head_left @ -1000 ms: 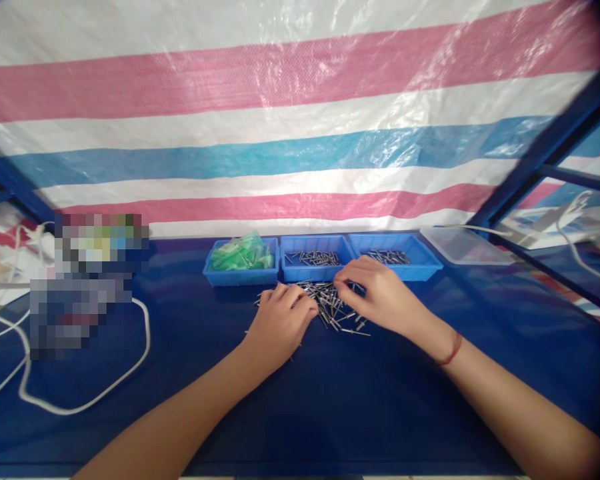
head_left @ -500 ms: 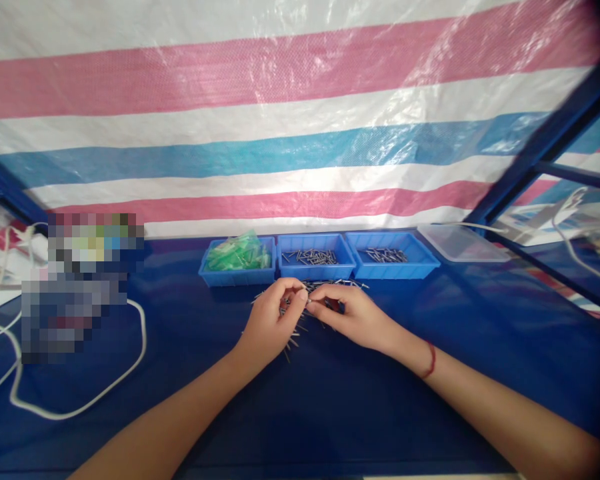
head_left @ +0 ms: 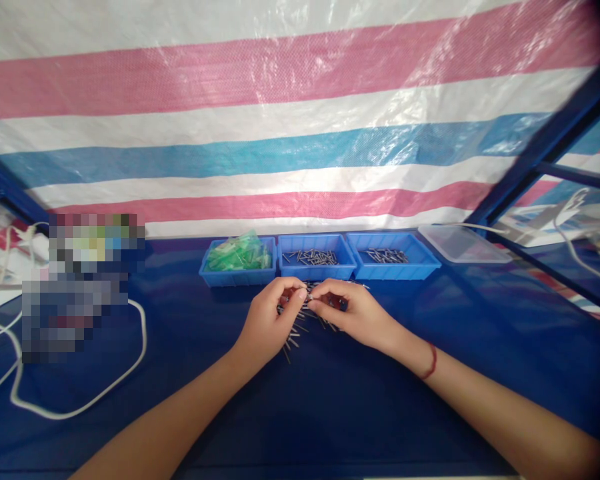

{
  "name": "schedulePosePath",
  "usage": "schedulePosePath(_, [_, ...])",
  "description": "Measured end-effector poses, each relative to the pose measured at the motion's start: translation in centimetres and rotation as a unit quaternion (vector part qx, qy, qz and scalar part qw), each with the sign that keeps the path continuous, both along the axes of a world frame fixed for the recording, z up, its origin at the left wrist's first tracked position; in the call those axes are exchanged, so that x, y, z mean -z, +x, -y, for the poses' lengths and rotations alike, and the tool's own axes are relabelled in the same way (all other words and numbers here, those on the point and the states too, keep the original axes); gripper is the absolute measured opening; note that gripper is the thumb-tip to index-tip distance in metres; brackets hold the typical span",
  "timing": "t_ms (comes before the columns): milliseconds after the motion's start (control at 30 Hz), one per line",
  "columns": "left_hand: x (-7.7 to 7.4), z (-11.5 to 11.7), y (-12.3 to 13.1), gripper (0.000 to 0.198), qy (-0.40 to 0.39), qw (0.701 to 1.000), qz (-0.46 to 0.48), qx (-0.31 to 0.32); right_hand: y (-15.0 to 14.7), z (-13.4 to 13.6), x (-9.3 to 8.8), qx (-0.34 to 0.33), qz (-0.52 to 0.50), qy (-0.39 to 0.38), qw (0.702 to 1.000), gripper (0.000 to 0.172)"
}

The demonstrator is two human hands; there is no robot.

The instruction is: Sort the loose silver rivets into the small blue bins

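Rivets (head_left: 303, 319) lie heaped on table (head_left: 330, 413) before three blue bins (head_left: 318, 271). Over heap, my left hand (head_left: 269, 315) and right hand (head_left: 356, 313) tip to tip, thumb and forefinger of each clamped on small metal piece (head_left: 309, 298). Step, I judge: single-piece handling by fingertip; next move calls for steady pinch.

Left hand (head_left: 269, 315) and right hand (head_left: 356, 311) pinch a small metal piece (head_left: 309, 298), fingertips right up close, over scattered metal pins (head_left: 293, 343); three blue bins (head_left: 317, 272) line up just behind!
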State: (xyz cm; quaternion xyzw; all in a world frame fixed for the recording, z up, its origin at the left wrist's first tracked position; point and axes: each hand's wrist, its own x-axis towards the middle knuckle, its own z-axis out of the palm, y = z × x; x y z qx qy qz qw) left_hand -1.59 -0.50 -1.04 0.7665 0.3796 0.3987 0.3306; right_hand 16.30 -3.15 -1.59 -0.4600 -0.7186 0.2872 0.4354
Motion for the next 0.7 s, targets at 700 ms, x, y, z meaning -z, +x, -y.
schedulePosePath(700, [-0.8, -0.6, -1.4, 0.025, 0.192, 0.92, -0.341, 0.036, 9.2, -2.8, -2.4, 0.414, 0.077, 0.117, 0.899, 0.015])
